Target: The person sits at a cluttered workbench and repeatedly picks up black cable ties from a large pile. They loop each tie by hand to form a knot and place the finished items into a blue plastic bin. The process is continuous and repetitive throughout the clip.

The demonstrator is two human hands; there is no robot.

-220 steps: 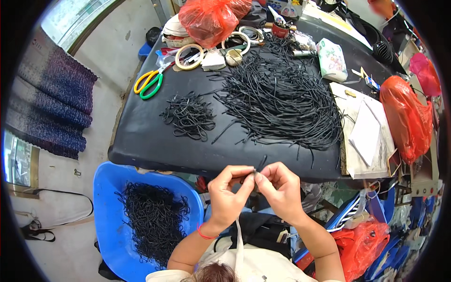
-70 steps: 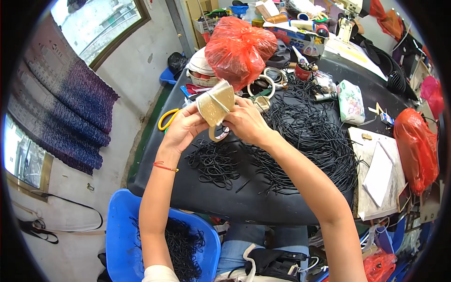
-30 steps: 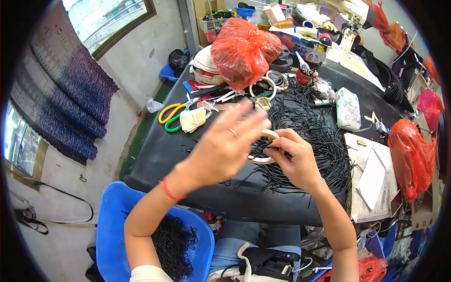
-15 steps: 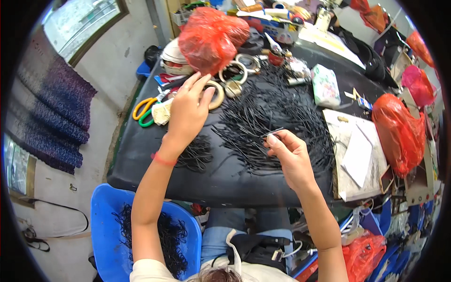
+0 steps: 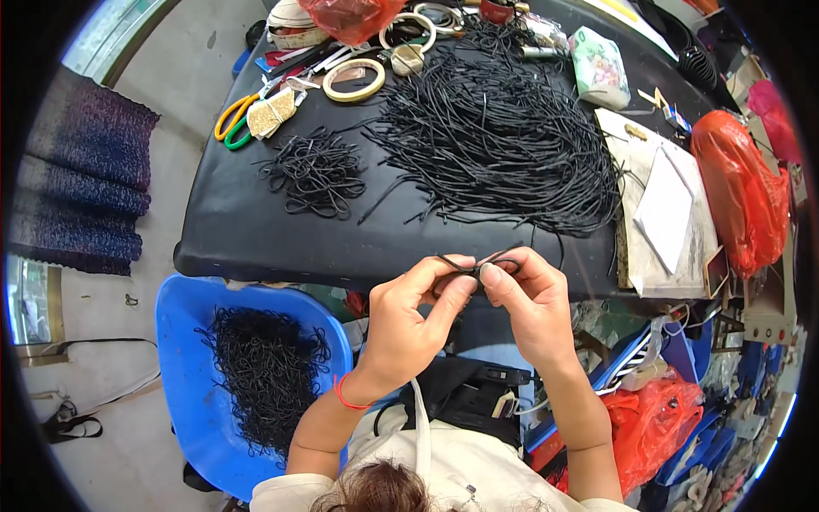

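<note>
Close together at the table's front edge, my left hand (image 5: 420, 314) and my right hand (image 5: 531, 309) pinch one thin black cord (image 5: 465, 268) between thumbs and fingers. The cord bends into a small loop, with its ends sticking out past the fingertips. Just beyond my hands a wide heap of straight black cords (image 5: 512, 141) covers the middle of the black table (image 5: 247, 230). A smaller pile of looped black cords (image 5: 317, 173) lies to its left. More looped cords (image 5: 264, 367) fill the blue tub (image 5: 192, 410) at my lower left.
Scissors with orange and green handles (image 5: 232, 124), a tape roll (image 5: 354, 80) and a tied beige bundle (image 5: 271, 113) lie at the table's left. On the right are a tissue pack (image 5: 599, 68), a pale board (image 5: 648, 252) with white paper (image 5: 664, 209), and a hanging red bag (image 5: 740, 192).
My left hand has come down from the tape roll to meet my right hand, and now grips the cord too. My right hand has moved nearer me. The view has tilted downward.
</note>
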